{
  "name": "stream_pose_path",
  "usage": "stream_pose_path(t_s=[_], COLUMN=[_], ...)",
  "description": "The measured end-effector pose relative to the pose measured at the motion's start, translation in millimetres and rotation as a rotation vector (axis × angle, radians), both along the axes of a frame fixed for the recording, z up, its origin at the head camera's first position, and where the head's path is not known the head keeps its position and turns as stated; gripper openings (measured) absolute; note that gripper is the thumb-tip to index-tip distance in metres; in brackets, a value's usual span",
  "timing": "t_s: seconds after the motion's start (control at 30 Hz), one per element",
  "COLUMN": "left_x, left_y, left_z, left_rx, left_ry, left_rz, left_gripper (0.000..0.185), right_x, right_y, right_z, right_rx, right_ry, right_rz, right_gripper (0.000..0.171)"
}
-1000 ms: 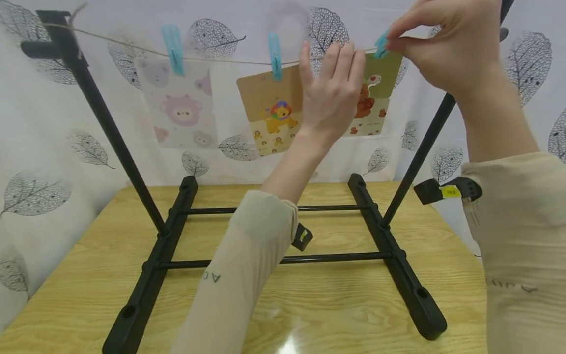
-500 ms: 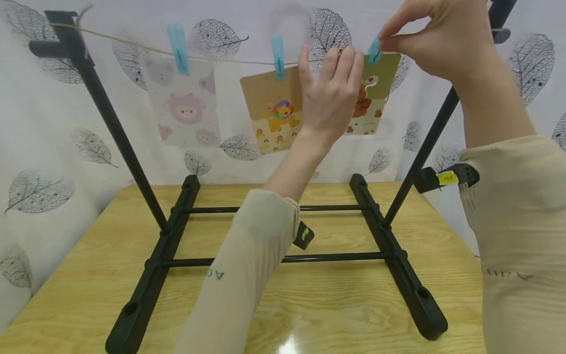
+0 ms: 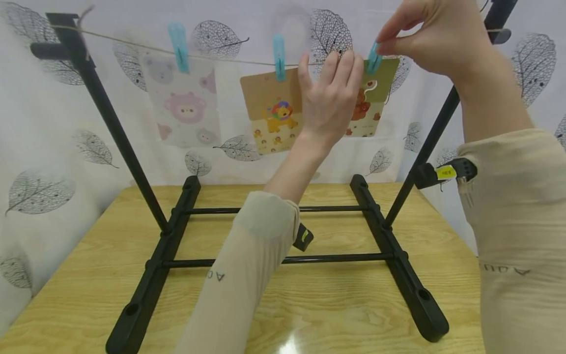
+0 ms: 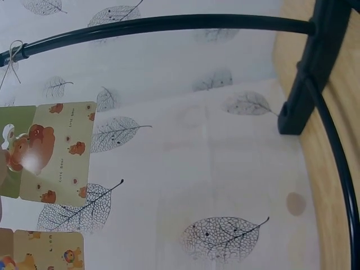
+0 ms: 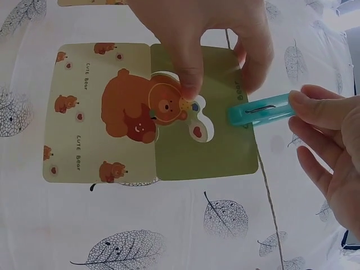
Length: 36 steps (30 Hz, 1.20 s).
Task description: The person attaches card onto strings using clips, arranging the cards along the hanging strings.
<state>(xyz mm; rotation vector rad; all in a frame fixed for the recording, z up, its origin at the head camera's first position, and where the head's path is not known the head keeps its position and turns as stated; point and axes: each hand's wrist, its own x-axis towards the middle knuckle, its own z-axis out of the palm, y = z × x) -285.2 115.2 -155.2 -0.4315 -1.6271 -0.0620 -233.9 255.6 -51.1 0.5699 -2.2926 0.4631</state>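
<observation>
A bear card (image 5: pixel 129 115), green and cream, hangs at the string (image 5: pixel 269 199). My left hand (image 3: pixel 329 93) grips it by its top part, the thumb across its front in the right wrist view. Between thumb and fingertips my right hand (image 3: pixel 442 44) pinches a blue clothespin (image 5: pixel 261 111) by its tail end. The clothespin's front end lies over the card's top edge and the string. To the left a lion card (image 3: pixel 278 113) and a pale pink animal card (image 3: pixel 183 105) each hang from a blue clothespin. In the head view my left hand hides part of the bear card.
A black frame stands on the wooden table (image 3: pixel 336 300), its left post (image 3: pixel 119 132) and right post (image 3: pixel 420 157) carrying the string. Two crossbars (image 3: pixel 340 258) join its feet. Behind hangs a white leaf-patterned cloth (image 3: pixel 261 167).
My right hand has moved slightly left and down, bringing the clothespin lower over the bear card's top edge. My left hand stays on the card. The head view has shifted slightly.
</observation>
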Motion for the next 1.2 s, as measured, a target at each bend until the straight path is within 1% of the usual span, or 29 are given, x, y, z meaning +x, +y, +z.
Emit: stream_pose_path(t_s=[0.13,0.3,0.43,0.57,0.63,0.73,0.83,0.9,1.03,1.2], left_x=[-0.2,0.4,0.8,0.4,0.1,-0.1,0.2,0.5,0.8,-0.1], left_y=[-2,-2,-1,0,1,2,2,1,1,-1], left_z=[-1.4,-2.7,-3.9,-5.7,-6.6,-7.3,-7.8,-8.3,-8.8,-7.6], left_rx=[-0.007,-0.004,0.011,0.015,0.014,0.014,0.014,0.010,-0.002,-0.010], left_ry=[-0.020,-0.024,-0.012,-0.003,0.001,0.005,0.005,0.000,-0.011,-0.030], left_rz=[-0.006,-0.011,-0.014,-0.011,-0.009,-0.026,-0.029,-0.018,0.009,0.010], left_gripper=[0.042,0.041,0.040,0.040,0.040,0.039,0.037,0.035,0.033,0.035], right_x=[-1.0,-2.2,-1.5,-0.7,-0.4,-0.1,-0.5,-1.4,-3.7,-6.7], right_y=[0,0,1,2,2,2,1,1,0,1], right_z=[2.0,3.3,0.8,-4.3,-6.5,-9.8,-14.7,-18.8,-26.8,-33.0], right_rx=[-0.007,0.011,0.019,0.061,0.099,0.165,0.238,0.276,0.317,0.325], right_ry=[-0.032,-0.057,-0.065,-0.046,-0.025,0.007,0.058,0.106,0.218,0.302], right_rz=[0.000,0.003,-0.004,-0.010,-0.009,-0.005,-0.002,0.003,0.004,-0.014], right_gripper=[0.020,0.021,0.021,0.023,0.024,0.026,0.025,0.024,0.022,0.023])
